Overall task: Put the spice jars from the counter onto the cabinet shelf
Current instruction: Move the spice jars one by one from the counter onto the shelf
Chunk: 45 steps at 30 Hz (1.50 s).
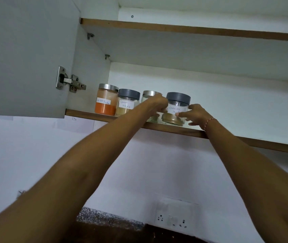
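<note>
Several spice jars stand in a row on the lower cabinet shelf [227,136]. From the left: an orange chilli powder jar [105,100] with a steel lid, a garam masala jar [126,102] with a grey lid, a steel-lidded jar [147,97] partly hidden by my left hand, and a grey-lidded coriander powder jar [176,109]. My left hand [157,105] touches the coriander jar's left side and my right hand [195,114] its right side. The jar rests on the shelf between both hands.
The open cabinet door [25,58] hangs at the left on a steel hinge [70,83]. An upper shelf [192,29] runs above. To the right of the jars the lower shelf continues. A wall socket [172,220] and a dark counter edge [108,218] lie below.
</note>
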Each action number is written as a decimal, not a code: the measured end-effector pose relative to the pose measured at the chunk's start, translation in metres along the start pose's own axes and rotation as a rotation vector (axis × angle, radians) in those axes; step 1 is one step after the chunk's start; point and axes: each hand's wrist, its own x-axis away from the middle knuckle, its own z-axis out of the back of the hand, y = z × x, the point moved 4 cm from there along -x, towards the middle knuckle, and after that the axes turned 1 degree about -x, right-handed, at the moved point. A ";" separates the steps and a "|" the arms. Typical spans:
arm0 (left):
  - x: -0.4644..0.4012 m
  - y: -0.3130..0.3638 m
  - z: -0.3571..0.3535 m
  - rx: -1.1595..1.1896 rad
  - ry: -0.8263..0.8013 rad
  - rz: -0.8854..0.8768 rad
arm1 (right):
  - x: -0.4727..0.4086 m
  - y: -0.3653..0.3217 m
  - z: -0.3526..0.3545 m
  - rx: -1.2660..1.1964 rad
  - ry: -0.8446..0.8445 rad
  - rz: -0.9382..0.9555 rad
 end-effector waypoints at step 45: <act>0.325 -0.295 -0.300 -0.696 -0.204 -0.486 | 0.437 0.335 -0.061 0.698 0.323 -0.247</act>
